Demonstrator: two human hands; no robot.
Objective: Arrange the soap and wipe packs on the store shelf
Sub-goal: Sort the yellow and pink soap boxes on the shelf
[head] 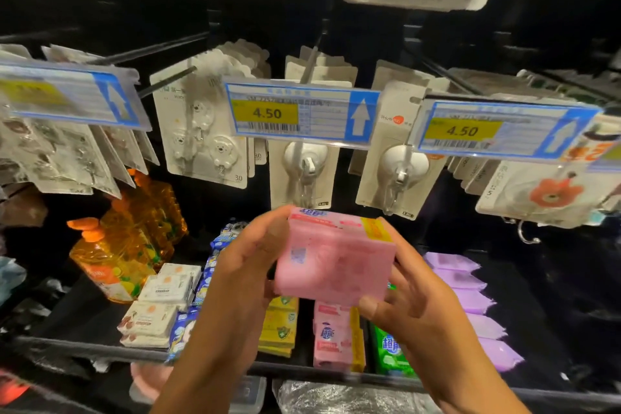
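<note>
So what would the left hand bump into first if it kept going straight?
Likely the hanging hook card just beyond the pink pack that the left hand grips, though depth is unclear.

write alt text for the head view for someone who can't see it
A left hand and right hand hold a pink soap pack before a store shelf, above a row of like pink packs. Yellow packs, a green pack and purple packs flank that row, orange bottles further left. Carded hooks and price tags reading 4.50 hang above.
</note>
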